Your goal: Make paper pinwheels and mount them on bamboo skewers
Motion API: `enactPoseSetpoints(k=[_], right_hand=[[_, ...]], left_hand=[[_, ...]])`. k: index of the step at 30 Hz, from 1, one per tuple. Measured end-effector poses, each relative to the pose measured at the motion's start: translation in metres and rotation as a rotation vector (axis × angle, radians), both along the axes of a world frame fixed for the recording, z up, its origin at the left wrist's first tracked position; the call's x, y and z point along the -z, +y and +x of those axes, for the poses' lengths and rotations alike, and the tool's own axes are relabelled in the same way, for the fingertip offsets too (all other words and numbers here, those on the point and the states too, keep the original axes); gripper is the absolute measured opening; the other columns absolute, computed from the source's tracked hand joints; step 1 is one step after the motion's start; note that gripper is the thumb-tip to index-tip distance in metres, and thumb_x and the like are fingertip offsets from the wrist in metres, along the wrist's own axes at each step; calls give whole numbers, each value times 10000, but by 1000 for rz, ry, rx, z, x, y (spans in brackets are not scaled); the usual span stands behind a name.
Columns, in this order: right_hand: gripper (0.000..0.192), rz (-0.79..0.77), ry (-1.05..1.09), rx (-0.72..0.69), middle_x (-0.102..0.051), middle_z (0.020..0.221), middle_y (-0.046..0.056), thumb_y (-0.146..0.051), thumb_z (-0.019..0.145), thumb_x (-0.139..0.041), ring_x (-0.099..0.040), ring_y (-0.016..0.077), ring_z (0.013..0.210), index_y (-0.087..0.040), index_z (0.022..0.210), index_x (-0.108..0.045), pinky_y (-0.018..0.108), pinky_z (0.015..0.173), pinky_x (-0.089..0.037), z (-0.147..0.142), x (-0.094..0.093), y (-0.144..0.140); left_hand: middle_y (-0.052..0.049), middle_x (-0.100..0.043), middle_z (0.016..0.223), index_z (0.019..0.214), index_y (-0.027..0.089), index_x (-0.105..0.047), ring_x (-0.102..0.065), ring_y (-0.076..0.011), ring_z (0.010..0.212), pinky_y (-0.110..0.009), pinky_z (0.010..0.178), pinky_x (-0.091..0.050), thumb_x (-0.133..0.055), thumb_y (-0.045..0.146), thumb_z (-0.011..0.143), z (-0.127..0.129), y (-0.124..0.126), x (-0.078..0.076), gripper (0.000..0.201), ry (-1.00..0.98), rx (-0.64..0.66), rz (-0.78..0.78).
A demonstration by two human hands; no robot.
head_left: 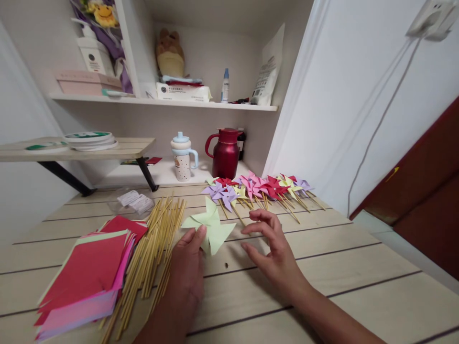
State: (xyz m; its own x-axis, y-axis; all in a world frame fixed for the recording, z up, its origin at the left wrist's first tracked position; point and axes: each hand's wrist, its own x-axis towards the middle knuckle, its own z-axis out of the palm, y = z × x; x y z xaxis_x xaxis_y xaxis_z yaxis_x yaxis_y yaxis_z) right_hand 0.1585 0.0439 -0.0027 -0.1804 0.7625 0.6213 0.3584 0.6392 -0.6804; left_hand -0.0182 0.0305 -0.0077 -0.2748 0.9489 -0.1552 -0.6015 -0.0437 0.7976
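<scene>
Left hand pinched green pinwheel near its centre, above worktop; right hand empty, fingers spread, just beside. Judged step: assembly; next move seemingly called for a steady pinch. Stick-mounted pinwheels lay beyond.

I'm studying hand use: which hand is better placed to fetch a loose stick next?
Probably the right hand: open and empty, while the left hand pinches the green pinwheel. The loose sticks lie nearer the left, so the right would reach across.
</scene>
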Motion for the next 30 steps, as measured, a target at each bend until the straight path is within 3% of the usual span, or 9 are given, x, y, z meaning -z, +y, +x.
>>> enactPoseSetpoints(k=[4, 9, 19, 26, 30], right_hand=[[248, 172, -146, 23, -389, 1345, 84, -134, 773, -698, -382, 306, 1315, -270, 970, -630, 505, 1082, -340, -9, -2, -6], [228, 237, -256, 12, -379, 1385, 93, -132, 798, -686, -381, 335, 1314, -259, 976, -621, 546, 1051, -352, -17, 2, -4], [156, 338, -189, -82, -451, 1301, 53, -126, 840, -660, -464, 299, 1213, -277, 816, -696, 509, 995, -395, -21, -1, -9], [100, 210, -98, -19, -533, 1253, 62, -203, 860, -675, -512, 286, 1176, -279, 826, -729, 492, 979, -403, -19, 2, -5], [73, 119, -65, 31, -569, 1193, 65, -227, 836, -703, -526, 290, 1155, -267, 782, -730, 488, 971, -403, -19, 1, -3]], left_hand=[[-63, -749, 886, 920, 163, -733, -672, -202, 801, -305, 743, -487, -822, 320, 648, 1, -3, -3, 327, -30, 26, 26], [-69, -742, 898, 923, 152, -732, -653, -183, 763, -283, 694, -473, -804, 335, 675, 6, -7, -3, 316, -8, 81, 30], [-56, -712, 836, 978, 162, -746, -598, -160, 733, -265, 681, -441, -755, 372, 753, 13, -7, 9, 308, 1, 138, 72], [22, -614, 689, 771, 168, -713, -492, -113, 636, -229, 637, -392, -747, 407, 750, 15, -9, 10, 242, 144, 111, 97], [38, -594, 631, 700, 169, -685, -468, -108, 591, -218, 597, -379, -755, 414, 722, 17, -12, 3, 255, 195, 82, 45]])
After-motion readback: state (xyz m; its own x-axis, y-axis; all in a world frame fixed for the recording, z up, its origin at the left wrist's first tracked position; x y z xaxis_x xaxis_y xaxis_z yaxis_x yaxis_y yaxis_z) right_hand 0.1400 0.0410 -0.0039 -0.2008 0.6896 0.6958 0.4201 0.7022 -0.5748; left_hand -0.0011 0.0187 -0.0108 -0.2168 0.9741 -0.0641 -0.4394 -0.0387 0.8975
